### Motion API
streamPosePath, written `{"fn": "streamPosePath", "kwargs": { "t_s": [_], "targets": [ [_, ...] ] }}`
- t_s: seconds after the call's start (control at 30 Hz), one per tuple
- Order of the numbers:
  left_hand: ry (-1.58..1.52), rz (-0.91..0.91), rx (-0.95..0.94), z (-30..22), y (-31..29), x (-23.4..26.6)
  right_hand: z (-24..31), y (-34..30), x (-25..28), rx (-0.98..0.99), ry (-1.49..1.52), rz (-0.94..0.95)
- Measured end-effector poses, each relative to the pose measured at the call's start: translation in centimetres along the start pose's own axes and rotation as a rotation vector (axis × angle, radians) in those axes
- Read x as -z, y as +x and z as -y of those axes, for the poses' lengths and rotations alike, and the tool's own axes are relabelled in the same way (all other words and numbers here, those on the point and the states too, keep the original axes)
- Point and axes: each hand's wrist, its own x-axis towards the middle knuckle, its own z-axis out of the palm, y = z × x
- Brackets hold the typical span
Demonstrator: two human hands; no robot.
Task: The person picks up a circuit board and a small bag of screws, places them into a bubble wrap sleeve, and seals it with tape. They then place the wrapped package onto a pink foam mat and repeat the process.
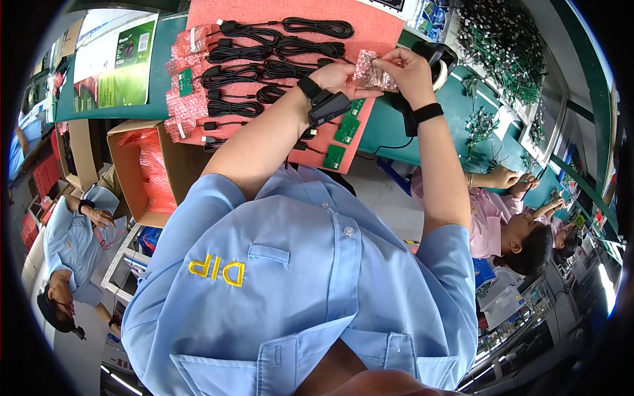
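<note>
A crinkled, see-through pink bubble bag (pixel 367 64) is held between my two hands above a pink foam sheet (pixel 376 20). My left hand (pixel 335 78) grips the bag's left side, palm partly turned up. From the right, my right hand (pixel 412 71) pinches its upper edge with thumb and fingers. Whether anything lies inside the bag cannot be made out. Coiled black cables (pixel 232 77) lie in rows on the sheet left of my hands. Small green circuit boards (pixel 347 129) lie below my hands, and more pink bubble bags (pixel 188 109) line the sheet's left edge.
Close to my right hand stands a black device (pixel 444 61) with a pale ring. A large heap of loose dark cables (pixel 505 49) lies at the far right. An open cardboard box (pixel 125 155) holds pink bubble material at left. Co-workers sit on both sides.
</note>
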Motion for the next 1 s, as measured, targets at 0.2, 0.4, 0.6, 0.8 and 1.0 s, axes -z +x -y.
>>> {"fn": "streamPosePath", "kwargs": {
  "t_s": [0.2,0.4,0.6,0.8,1.0],
  "targets": [
    [-0.09,0.027,0.035,-0.6,-1.2,-1.1,-1.0,0.9,-0.2,-0.125,-0.036,0.069],
    [-0.038,-0.04,-0.01,-0.5,-0.7,0.0,-2.2,2.9,-1.0,0.076,-0.033,-0.229],
    [-0.043,-0.091,0.002,-0.1,-1.0,-0.2,-3.6,4.3,-0.1,-0.378,0.193,0.349],
    [0.013,-0.077,0.056,-0.1,-0.6,-0.6,0.7,1.8,0.1,0.481,-0.338,-0.004],
    [0.087,-0.137,0.044,-0.3,-0.5,-0.7,1.4,0.4,0.4,0.737,-0.539,-0.107]
  ]
}}
